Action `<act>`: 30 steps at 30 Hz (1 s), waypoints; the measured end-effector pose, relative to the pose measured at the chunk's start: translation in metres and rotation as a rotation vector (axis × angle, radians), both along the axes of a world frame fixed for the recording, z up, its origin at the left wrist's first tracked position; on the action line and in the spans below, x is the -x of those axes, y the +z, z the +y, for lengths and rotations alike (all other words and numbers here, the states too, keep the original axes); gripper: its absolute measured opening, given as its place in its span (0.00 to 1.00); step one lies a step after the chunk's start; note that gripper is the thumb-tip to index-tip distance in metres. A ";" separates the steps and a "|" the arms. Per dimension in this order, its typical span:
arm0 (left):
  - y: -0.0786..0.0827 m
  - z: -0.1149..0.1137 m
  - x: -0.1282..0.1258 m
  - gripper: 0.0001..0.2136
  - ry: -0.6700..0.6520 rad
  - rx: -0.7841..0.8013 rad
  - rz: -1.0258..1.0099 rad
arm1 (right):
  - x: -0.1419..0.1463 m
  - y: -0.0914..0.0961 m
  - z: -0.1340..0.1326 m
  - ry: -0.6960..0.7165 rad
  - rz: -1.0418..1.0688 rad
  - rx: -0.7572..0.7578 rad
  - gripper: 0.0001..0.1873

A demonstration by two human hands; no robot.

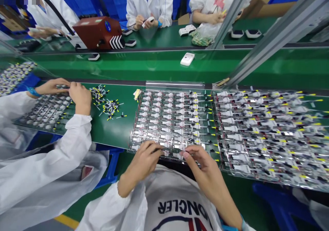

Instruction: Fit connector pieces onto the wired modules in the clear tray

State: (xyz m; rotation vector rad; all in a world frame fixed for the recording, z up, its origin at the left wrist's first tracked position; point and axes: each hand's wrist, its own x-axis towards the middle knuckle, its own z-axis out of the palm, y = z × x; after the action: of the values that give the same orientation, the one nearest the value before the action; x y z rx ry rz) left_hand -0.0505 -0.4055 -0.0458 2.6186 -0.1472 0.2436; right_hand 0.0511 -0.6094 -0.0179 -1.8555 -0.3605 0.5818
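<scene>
A clear plastic tray filled with rows of small silver cells with wires lies on the green bench in front of me. My left hand rests at the tray's near edge, fingers curled and pinched on a small cell. My right hand is beside it, thumb and forefinger pinched on another small part at the same edge. What exactly each pinch holds is too small to make out.
A second tray of cells with yellow-tipped wires lies to the right. A co-worker's hands work at a tray on the left, next to a loose pile of parts. A conveyor belt carries a white device; other people sit beyond it.
</scene>
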 end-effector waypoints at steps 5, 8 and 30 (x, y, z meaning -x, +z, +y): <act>0.000 0.019 -0.008 0.18 -0.253 -0.255 0.114 | 0.002 -0.004 -0.014 0.052 0.003 0.099 0.18; 0.003 0.019 -0.014 0.18 -0.308 -0.330 0.125 | 0.005 -0.010 -0.015 0.070 -0.109 0.144 0.18; 0.014 0.026 -0.032 0.03 -0.455 -0.366 0.076 | 0.029 -0.045 0.006 0.161 -0.408 0.167 0.12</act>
State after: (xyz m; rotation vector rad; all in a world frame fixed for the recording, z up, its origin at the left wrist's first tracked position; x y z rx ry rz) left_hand -0.0183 -0.3794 -0.0316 2.8489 -0.8159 -0.0489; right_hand 0.0221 -0.6031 -0.0634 -2.1192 -0.7553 0.3435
